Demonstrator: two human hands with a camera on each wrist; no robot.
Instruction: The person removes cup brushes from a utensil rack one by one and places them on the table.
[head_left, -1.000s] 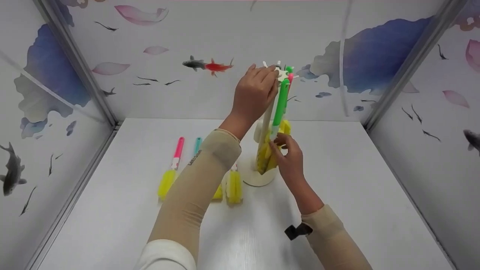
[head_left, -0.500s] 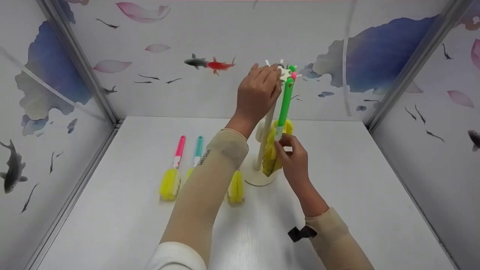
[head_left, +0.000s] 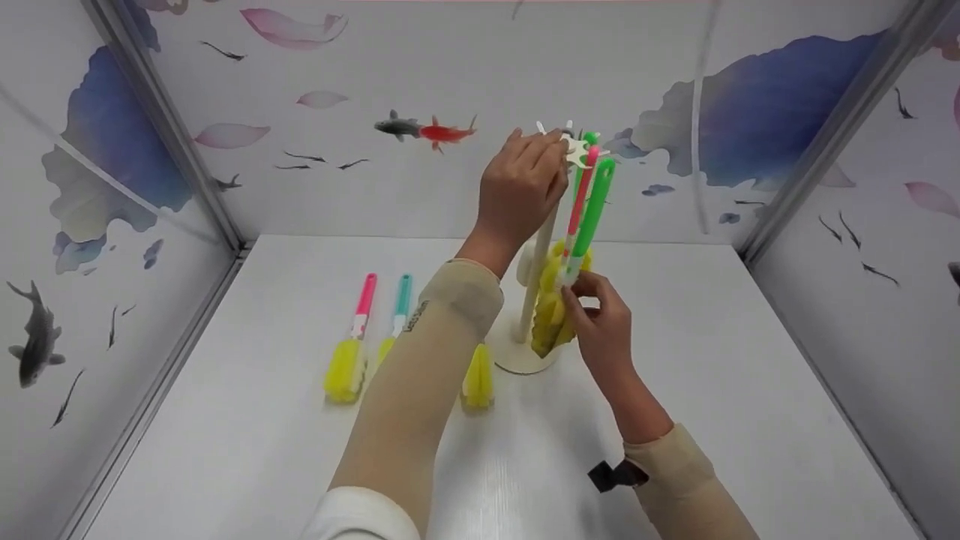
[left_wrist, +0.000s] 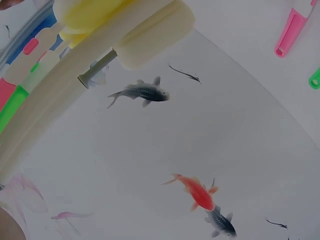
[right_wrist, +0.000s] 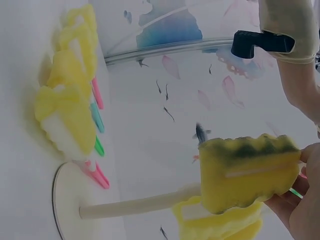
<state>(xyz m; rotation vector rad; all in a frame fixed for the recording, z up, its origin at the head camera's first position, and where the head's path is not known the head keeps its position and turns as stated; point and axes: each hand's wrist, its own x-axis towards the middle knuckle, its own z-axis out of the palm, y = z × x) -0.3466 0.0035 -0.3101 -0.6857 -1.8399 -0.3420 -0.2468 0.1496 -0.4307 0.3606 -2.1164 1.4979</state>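
My right hand pinches a sponge bottle brush by its white neck. Its green handle points up and leans right, beside the stand's top. In the right wrist view, its yellow sponge head shows dark patches. My left hand grips the top of a beige upright rack, fingers bent over its pronged disc; the thumb is hidden. A pink-handled brush and a green-handled one hang from the disc. A pale sponge on a metal stem hangs behind the pole.
Several sponge brushes lie left of the rack's round base, including a pink-handled one and a teal-handled one, partly behind my left sleeve. Printed walls enclose the white table at back and sides.
The green handle's top has swung right, away from the disc, uncovering the pink-handled brush behind it. My right hand has shifted slightly right; my left hand stays on the rack's top.
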